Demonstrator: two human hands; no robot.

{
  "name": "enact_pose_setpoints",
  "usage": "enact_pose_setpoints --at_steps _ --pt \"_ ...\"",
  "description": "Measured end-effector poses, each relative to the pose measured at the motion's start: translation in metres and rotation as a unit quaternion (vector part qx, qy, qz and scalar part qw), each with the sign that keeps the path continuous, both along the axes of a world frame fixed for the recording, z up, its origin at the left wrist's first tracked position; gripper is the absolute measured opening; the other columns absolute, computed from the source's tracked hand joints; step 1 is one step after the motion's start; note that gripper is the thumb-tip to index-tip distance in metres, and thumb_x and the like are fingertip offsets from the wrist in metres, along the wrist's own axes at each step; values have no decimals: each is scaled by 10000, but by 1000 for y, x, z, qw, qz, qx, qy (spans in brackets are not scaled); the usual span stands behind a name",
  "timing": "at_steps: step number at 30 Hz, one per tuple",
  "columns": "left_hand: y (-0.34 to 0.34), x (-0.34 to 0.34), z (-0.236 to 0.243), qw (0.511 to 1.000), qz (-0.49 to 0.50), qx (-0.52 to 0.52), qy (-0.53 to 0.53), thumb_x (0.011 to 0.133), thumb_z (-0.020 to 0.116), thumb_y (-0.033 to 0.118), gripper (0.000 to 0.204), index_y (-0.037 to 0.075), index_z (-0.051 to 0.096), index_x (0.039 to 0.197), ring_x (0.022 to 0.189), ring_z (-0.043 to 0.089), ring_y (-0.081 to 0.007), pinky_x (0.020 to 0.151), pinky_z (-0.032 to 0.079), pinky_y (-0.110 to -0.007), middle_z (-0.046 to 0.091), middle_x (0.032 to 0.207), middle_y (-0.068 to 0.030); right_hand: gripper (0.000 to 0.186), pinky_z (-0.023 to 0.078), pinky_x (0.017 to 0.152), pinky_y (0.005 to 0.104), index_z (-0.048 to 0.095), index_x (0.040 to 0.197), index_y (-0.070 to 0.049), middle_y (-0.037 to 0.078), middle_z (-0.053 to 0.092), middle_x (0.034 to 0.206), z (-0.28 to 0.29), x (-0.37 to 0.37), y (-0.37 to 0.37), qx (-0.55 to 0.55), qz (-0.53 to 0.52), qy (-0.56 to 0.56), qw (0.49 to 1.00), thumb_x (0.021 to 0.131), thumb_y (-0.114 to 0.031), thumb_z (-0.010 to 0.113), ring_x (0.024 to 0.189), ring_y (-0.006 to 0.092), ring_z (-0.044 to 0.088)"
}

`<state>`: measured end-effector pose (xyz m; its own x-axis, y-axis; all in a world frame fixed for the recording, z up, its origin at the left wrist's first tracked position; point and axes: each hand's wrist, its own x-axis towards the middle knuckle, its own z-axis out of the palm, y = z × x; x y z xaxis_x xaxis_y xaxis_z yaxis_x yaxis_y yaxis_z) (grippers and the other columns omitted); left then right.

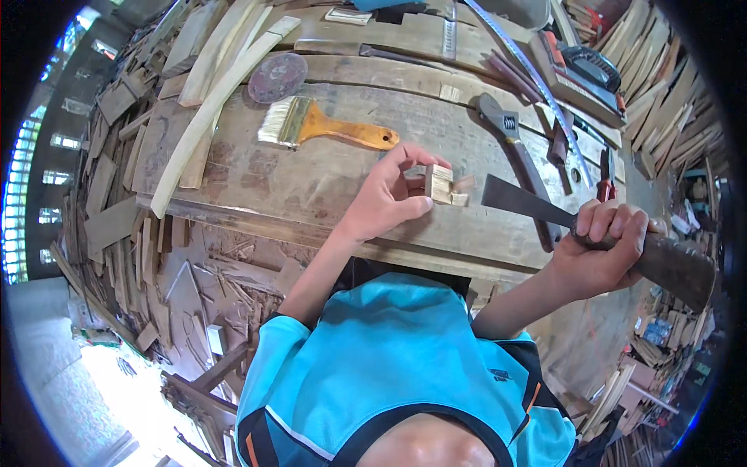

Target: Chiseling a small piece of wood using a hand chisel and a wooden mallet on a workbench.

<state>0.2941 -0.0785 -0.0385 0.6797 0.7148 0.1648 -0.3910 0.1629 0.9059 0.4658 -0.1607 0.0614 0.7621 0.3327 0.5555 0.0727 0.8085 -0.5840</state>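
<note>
My left hand (389,191) is curled around a small pale wood block (440,184) on the workbench, thumb on its near side and index finger over its far side. Small wood pieces lie against the block's right side. My right hand (605,247), raised over the bench's right edge, is closed around a dark metal chisel (523,201), its flat end pointing left toward the block. A broad dark blade (678,268) sticks out on the other side of this fist; I cannot tell whether it belongs to the same tool.
On the workbench (233,140) lie a wide paintbrush (342,131), a round reddish disc (278,77), long wood strips (222,109), an adjustable wrench (517,156), red-handled pliers (606,180) and a long metal ruler (529,74). Wood offcuts (117,202) are piled around.
</note>
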Motion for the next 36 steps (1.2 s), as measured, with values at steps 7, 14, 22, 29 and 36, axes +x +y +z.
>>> enact_pose_setpoints --at_steps 7,14,22,29,36 --pt "-3 5 28 993 -1 21 -117 639 578 -59 445 65 393 1024 1029 461 -157 892 385 -317 436 1141 -137 246 347 345 189 502 952 -2 100 573 766 7 2 -7 -365 110 -102 919 747 -75 618 461 93 491" --pt "-4 9 49 979 24 186 -76 617 631 -65 463 56 399 999 1093 438 -216 920 370 -366 429 1144 -169 312 394 390 183 519 876 3 58 593 703 -9 -7 11 -405 301 -41 863 669 -125 714 525 68 523" --pt "-10 18 43 974 48 200 -100 617 634 -77 470 79 382 981 1083 455 -209 901 390 -351 419 1153 -174 219 406 411 194 506 842 -18 72 584 759 -13 3 18 -367 375 15 851 689 -58 658 568 84 532" --pt "-14 19 39 981 52 188 -3 584 665 -73 463 82 379 913 1028 498 -205 858 420 -324 473 1116 -163 231 344 383 196 469 857 -43 58 511 706 -20 8 19 -365 420 36 830 681 -17 616 499 78 459" --pt "-30 31 28 949 193 240 68 564 709 -25 497 54 439 973 898 561 -183 716 490 -282 511 1028 -134 203 346 392 198 469 836 -31 54 502 692 -30 9 23 -367 383 29 847 685 -18 604 510 81 455"
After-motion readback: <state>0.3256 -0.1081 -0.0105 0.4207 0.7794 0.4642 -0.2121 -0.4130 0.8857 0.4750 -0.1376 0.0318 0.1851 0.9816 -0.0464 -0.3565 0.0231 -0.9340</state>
